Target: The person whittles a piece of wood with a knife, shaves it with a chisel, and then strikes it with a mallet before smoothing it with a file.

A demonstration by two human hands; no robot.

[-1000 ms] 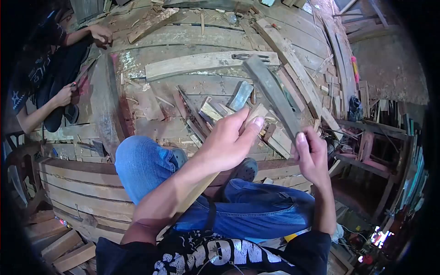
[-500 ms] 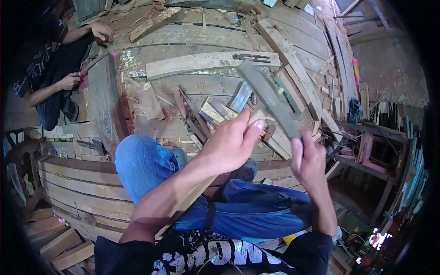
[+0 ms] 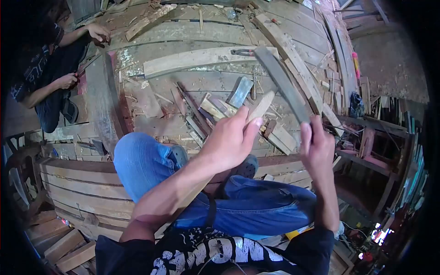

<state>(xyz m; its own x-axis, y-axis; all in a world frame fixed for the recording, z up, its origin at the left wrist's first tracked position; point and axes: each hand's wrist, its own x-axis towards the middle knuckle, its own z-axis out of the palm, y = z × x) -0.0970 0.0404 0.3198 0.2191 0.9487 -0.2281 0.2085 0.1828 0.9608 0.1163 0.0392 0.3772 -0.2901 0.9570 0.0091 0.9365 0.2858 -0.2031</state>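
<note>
My left hand (image 3: 229, 143) is wrapped round a long piece of wood (image 3: 262, 106), whose pale tapered tip sticks out past my thumb. Its rear part runs back beneath my forearm towards my lap. In my right hand (image 3: 317, 143) is a machete (image 3: 280, 82), its broad grey blade slanting up and to the left. The handle is hidden inside my fist. A gap shows between the blade and the wood's tip. Below the tip on the floor lie a sharpening stone or similar grey-blue block (image 3: 240, 91) and several wood offcuts (image 3: 280, 137).
A long curved board (image 3: 192, 63) lies ahead, with pincers (image 3: 243, 52) on it. A thick beam (image 3: 106, 96) stands to the left, and another person's hand (image 3: 68, 81) grips a tool beside it. Long timbers (image 3: 293, 59) and a dark wooden frame (image 3: 371, 165) are at the right.
The machete and my right hand have moved to the right and slightly up, away from the wood. The wood's tapered tip now shows uncovered. My left hand has barely moved.
</note>
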